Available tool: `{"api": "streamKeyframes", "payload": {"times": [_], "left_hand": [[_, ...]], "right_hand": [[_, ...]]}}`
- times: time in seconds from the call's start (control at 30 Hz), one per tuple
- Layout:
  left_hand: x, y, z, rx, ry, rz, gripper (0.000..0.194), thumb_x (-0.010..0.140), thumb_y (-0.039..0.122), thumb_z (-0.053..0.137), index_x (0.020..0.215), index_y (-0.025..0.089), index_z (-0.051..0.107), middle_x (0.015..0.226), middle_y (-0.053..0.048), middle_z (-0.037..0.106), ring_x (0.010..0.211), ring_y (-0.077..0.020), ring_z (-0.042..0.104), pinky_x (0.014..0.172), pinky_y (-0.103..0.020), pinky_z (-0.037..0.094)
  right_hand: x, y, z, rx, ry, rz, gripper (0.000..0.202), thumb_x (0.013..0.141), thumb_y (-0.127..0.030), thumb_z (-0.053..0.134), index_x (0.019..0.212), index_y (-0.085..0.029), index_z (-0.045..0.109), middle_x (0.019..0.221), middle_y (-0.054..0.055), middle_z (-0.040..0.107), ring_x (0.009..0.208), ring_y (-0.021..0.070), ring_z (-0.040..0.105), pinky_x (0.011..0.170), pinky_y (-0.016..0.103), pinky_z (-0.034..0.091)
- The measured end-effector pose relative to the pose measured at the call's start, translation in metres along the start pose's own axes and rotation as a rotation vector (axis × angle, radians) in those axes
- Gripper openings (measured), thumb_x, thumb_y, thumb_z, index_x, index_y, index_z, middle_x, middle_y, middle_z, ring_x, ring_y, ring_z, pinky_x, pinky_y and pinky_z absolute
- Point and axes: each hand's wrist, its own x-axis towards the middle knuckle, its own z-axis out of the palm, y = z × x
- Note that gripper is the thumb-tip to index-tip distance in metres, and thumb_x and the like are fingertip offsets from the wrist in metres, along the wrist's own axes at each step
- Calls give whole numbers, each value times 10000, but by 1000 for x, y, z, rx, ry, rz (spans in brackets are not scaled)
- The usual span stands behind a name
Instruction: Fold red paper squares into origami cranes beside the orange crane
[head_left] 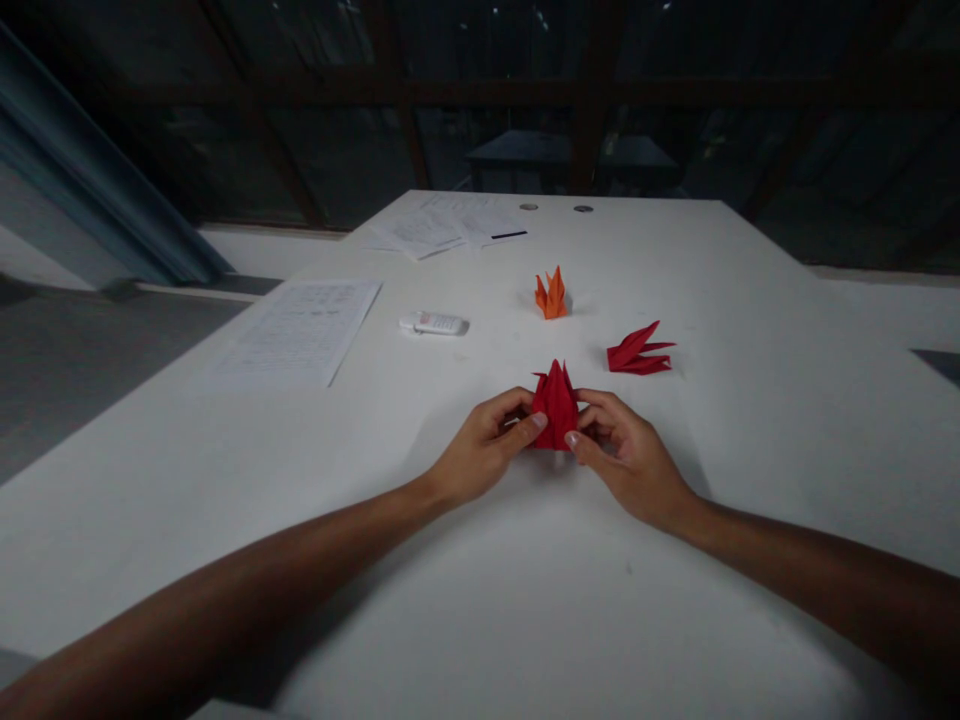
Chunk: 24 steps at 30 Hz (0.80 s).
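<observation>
Between my hands, a red origami crane [556, 408] stands upright with its points towards the top, just above the white table. My left hand [495, 437] pinches its left side, thumb on the near face and fingers behind. From the right, my right hand [624, 447] grips the other side, its thumb at the lower right corner. The fingertips behind the paper are partly hidden. A second red origami crane [639, 352] lies on its side beyond my right hand. Farther back an orange origami crane [553, 294] sits upright.
A white marker-like tube [433, 323] lies left of the orange crane. One paper stack [300, 325] is at the left edge, with more printed sheets [427, 232] behind it. Two round grommets [529, 207] are set near the white table's [465, 590] far edge, before dark windows.
</observation>
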Motion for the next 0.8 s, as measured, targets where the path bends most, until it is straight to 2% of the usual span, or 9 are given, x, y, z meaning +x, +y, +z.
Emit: {"api": "streamKeyframes", "payload": {"times": [0.1, 0.23, 0.4, 0.6, 0.7, 0.8], "left_hand": [[0, -1, 1, -26, 61, 5, 250, 957, 400, 613, 1024, 159, 635, 912, -26, 619, 799, -130, 556, 733, -253, 451], [1, -6, -1, -46, 126, -35, 336, 982, 476, 541, 881, 162, 607, 753, 3, 562, 671, -115, 497, 631, -244, 419], [3, -12, -3, -134, 133, -52, 357, 985, 483, 530, 805, 176, 561, 760, 3, 540, 717, -134, 535, 683, -270, 456], [2, -3, -2, -114, 105, -13, 325, 952, 496, 586, 984, 175, 620, 851, -16, 590, 761, -138, 547, 702, -263, 463], [1, 2, -1, -82, 43, -2, 326, 869, 414, 728, 1039, 162, 613, 950, -38, 623, 852, -148, 581, 775, -267, 480], [1, 0, 0, -94, 31, -14, 323, 842, 354, 764, 1050, 159, 611, 1013, -57, 637, 915, -165, 606, 823, -290, 501]], "right_hand": [[0, 0, -1, -29, -23, -11, 395, 904, -194, 634, 1284, -257, 547, 852, -12, 641, 782, 166, 634, 725, 310, 499], [-2, -3, -3, -52, -65, -28, 407, 883, -157, 635, 1266, -261, 544, 841, -21, 633, 771, 160, 628, 719, 298, 488], [-2, -5, -4, -58, -84, -24, 399, 872, -137, 628, 1241, -261, 542, 824, -29, 620, 750, 155, 620, 703, 293, 484], [-2, -5, -3, -75, -49, -28, 400, 870, -140, 634, 1238, -266, 542, 832, -29, 626, 761, 158, 628, 716, 298, 487], [-2, -5, -2, -86, -39, -31, 412, 862, -135, 639, 1239, -270, 541, 835, -32, 638, 777, 160, 641, 733, 301, 491], [-3, -5, -2, -98, -35, -29, 413, 870, -149, 639, 1252, -264, 531, 836, -27, 646, 793, 166, 648, 739, 306, 493]]}}
